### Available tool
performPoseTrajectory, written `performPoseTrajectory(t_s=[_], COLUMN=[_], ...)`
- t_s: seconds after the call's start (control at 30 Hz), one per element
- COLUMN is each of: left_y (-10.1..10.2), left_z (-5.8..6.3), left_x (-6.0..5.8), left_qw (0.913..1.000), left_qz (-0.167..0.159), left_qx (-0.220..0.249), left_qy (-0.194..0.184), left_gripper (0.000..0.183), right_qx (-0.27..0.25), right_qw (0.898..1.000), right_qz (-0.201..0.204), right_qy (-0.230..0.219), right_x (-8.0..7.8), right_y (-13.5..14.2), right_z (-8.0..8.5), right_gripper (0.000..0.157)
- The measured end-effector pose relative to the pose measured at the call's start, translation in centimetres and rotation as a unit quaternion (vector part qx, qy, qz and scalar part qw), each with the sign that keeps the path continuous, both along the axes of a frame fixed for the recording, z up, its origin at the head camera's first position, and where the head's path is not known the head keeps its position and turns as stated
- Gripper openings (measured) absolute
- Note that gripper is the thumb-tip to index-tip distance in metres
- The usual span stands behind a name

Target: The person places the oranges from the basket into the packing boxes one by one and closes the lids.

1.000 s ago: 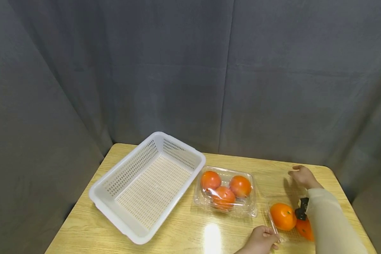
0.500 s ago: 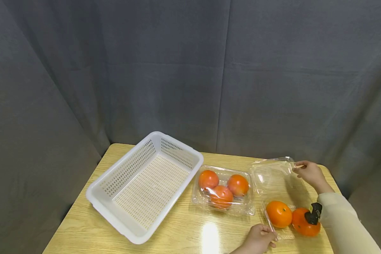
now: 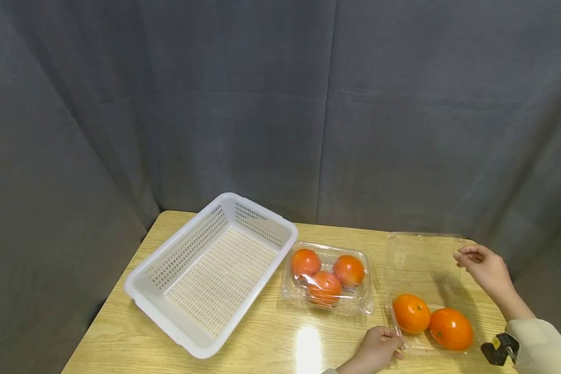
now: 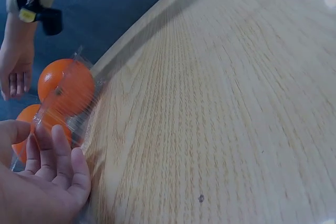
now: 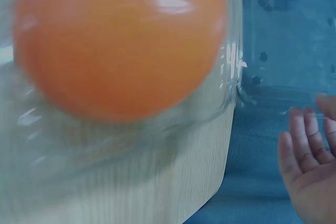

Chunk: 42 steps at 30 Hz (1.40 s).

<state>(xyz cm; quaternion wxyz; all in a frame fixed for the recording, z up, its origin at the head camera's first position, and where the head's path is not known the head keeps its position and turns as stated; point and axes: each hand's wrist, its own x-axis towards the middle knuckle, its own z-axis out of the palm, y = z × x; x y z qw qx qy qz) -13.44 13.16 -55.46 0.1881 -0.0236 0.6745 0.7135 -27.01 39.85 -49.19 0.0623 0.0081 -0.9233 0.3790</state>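
A clear plastic clamshell box (image 3: 418, 347) lies with its lid (image 3: 418, 259) folded back on the table's right side. Two smooth, orange-coloured round fruits sit in its base, the left fruit (image 3: 411, 314) and the right fruit (image 3: 451, 329). My left hand (image 3: 376, 349) pinches the base's near-left edge between thumb and forefinger, as the left wrist view also shows. Beside the lid's right edge is my right hand (image 3: 485, 270), its fingers loosely bent and holding nothing. In the right wrist view, the right hand (image 5: 312, 156) has its fingertips near the lid's edge; contact is unclear.
To the left stands a white perforated plastic basket (image 3: 215, 280) with nothing inside. Between it and the open box is a closed clear clamshell (image 3: 362, 298) with three red-orange fruits. A grey curtain (image 3: 243, 104) hangs behind the wooden table (image 3: 266, 337).
My right hand first reached over the box, then held the half-raised lid. It has now moved right and let go, with the lid lying further back. The left hand stays at the box edge.
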Motion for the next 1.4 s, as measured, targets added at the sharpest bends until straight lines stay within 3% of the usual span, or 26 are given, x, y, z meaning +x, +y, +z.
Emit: performPoseTrajectory(t_s=[0.2,0.4,0.6,0.83,1.03,1.23,1.4], left_y=[0.2,0.3,0.3,0.6,0.4,0.3,0.1], left_z=[-0.2,-0.3,-0.7,-0.5,-0.2,-0.1,0.1], left_x=[0.0,-0.2,0.2,0.4,0.3,0.1,-0.1], left_qw=[0.9997,0.9985,0.9984,0.9973,0.996,0.9928,0.991], left_qz=[0.0,0.006,0.006,0.028,0.019,0.03,0.034], left_qx=[0.009,0.022,0.022,0.041,0.051,0.079,0.089], left_qy=[-0.024,-0.05,-0.051,-0.054,-0.07,-0.085,-0.094], left_gripper=[0.012,0.015,0.015,0.027,0.031,0.031,0.03], right_qx=[-0.04,-0.046,-0.02,0.014,0.02,0.043,0.069], right_qw=[0.999,0.997,0.997,0.993,0.994,0.992,0.995], right_qz=[-0.008,-0.009,0.02,0.02,0.011,-0.011,-0.025], right_qy=[0.028,0.057,0.066,0.111,0.111,0.114,0.066], right_x=[2.7,4.5,6.4,8.7,10.3,11.6,12.4], right_y=[1.0,1.9,2.5,3.4,3.8,3.9,3.8], right_z=[-0.1,-0.5,-2.0,-3.5,-4.6,-6.0,-6.9], right_gripper=[0.031,0.021,0.013,0.023,0.021,0.028,0.026])
